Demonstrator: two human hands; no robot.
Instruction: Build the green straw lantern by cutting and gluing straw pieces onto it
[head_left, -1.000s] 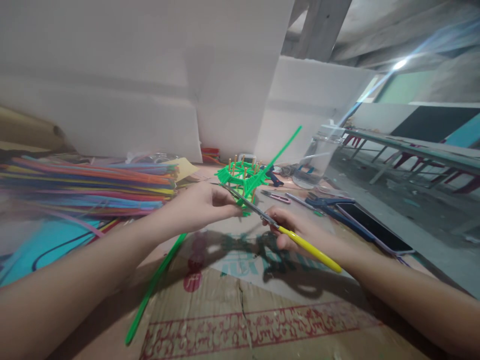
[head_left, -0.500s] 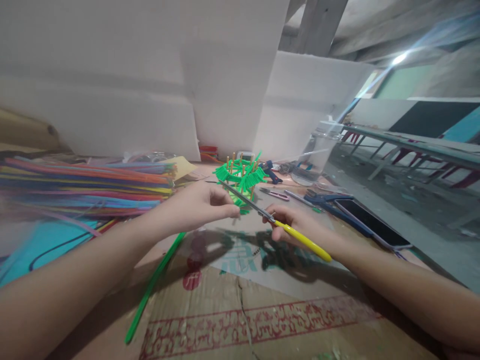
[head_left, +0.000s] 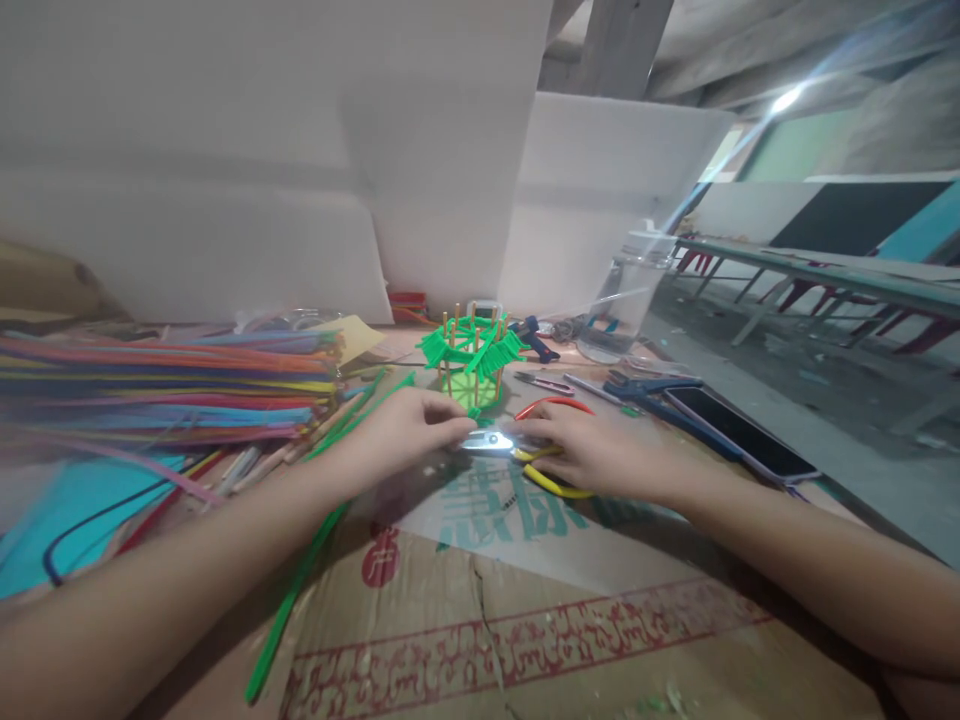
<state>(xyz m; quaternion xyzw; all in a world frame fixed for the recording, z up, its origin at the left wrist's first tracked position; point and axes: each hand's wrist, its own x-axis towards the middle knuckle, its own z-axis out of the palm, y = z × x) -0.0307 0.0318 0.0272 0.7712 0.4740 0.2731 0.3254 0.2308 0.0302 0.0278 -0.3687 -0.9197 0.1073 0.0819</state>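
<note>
My right hand [head_left: 592, 450] holds scissors [head_left: 559, 487] with red and yellow handles, their handles spread apart. Their short blades [head_left: 487, 442] catch bright light and point left, reaching the fingertips of my left hand [head_left: 424, 425]. That hand is closed in a pinch, with a small green end of pipe cleaner showing at its fingertips. Long green pipe cleaners [head_left: 289, 620] run under my left forearm. Just beyond both hands stands a round green pipe-cleaner structure [head_left: 476, 350] with upright wooden sticks, a fringed green ring and a green base.
A bundle of coloured pipe cleaners [head_left: 165, 375] lies at left, above a blue sheet [head_left: 112, 500]. At right are a craft knife [head_left: 544, 383], pliers [head_left: 652, 390], a phone [head_left: 742, 432] and a clear plastic container [head_left: 626, 290]. White boards [head_left: 442, 180] stand behind.
My right hand has turned the scissors; their blades have come down to my left fingertips and the handles are spread. My left hand stays nearly in place. The view has shifted slightly.
</note>
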